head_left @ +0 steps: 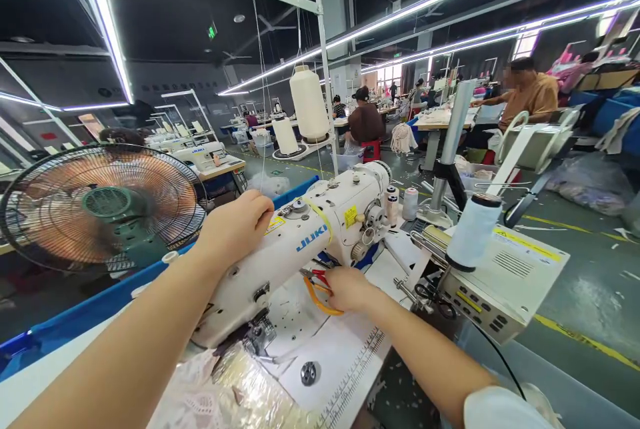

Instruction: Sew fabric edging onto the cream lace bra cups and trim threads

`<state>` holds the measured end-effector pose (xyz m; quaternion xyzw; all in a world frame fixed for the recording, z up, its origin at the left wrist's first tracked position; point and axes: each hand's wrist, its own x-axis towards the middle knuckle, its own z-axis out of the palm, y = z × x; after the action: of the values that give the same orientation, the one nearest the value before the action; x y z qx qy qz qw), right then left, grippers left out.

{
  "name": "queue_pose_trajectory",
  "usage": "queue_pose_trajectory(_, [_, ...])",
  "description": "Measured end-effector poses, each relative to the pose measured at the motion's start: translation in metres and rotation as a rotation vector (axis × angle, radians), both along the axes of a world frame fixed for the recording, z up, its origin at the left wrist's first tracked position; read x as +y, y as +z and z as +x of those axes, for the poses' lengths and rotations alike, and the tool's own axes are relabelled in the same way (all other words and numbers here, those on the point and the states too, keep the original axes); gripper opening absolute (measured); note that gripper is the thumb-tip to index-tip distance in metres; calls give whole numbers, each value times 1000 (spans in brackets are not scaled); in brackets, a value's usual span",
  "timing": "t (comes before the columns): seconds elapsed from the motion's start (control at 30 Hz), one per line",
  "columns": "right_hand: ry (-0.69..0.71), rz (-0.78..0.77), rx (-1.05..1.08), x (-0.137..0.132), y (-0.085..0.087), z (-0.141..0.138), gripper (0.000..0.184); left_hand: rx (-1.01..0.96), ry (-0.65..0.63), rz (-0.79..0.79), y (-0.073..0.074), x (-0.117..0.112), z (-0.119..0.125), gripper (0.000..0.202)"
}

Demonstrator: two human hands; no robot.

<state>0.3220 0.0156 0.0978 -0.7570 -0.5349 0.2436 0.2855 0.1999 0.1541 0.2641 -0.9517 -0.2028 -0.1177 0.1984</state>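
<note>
Head view: right hand (351,290), fingers curled, at the orange-handled tool (314,298) beneath the sewing machine arm (280,249); grip cannot be confirmed. Left hand (237,225), curled, against machine top; grip likewise unclear. Black part (309,373) lies loose on worktable (340,342); work appears unfinished.

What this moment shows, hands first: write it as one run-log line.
left hand: at JUKI sewing machine | right hand: at orange-handled tool, grip unclear | nearby: black round part on ruler-marked tabletop
</note>
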Motion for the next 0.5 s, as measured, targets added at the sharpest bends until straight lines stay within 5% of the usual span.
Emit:
queue_pose_trajectory(0.13, [183, 38, 137, -64, 8, 9, 25, 3, 30, -2, 1, -2, 0, 32])
queue_pose_trajectory(0.2, [255, 233, 538, -76, 12, 1, 36, 6, 29, -8, 1, -2, 1, 32])
queue_pose_trajectory(0.27, [282, 413, 768, -70, 16, -12, 71, -6, 14, 4, 0, -3, 1, 32])
queue_pose_trajectory(0.33, [325, 512, 1010, -51, 24, -21, 85, -22, -1, 21, -1, -3, 0, 32])
queue_pose_trajectory(0.5, [291, 434, 1266, -6, 45, -26, 82, -8, -36, 27, -2, -1, -2, 34])
